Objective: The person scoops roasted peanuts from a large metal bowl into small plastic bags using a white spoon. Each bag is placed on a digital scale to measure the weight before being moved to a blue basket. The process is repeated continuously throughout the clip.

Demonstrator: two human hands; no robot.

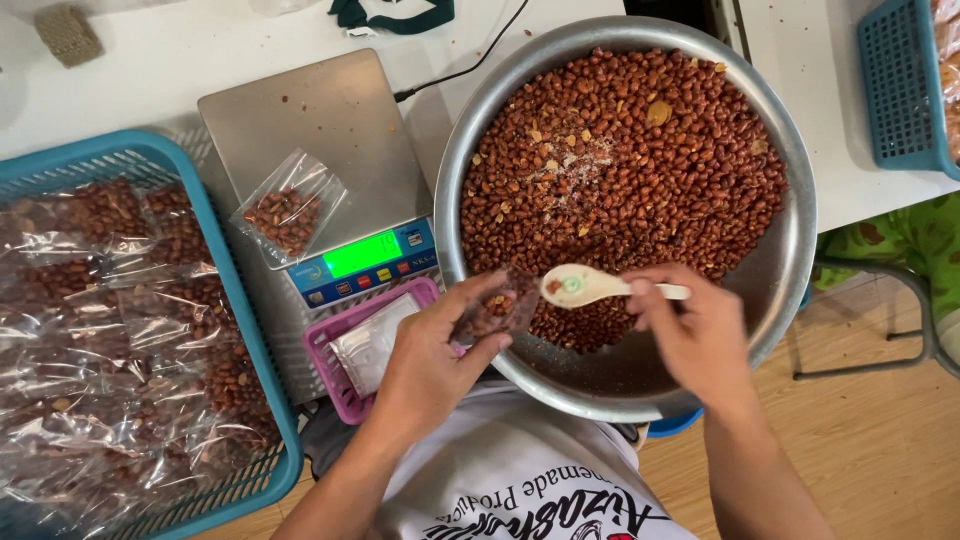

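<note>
Steel bowl of roasted peanuts, bagged by hand over the lap.

Biggest is the metal bowl [790, 250], heaped with peanuts [620, 170]; left, a blue basket [255, 330] holds filled packets, and a digital scale [320, 130] carries one bagged portion [288, 208]. The left hand [435, 365] is closed around a small clear bag [498, 310], mouth held at the rim to catch spills; the right hand [695, 330] pinches a white spoon [585, 286] tipped toward it.
</note>
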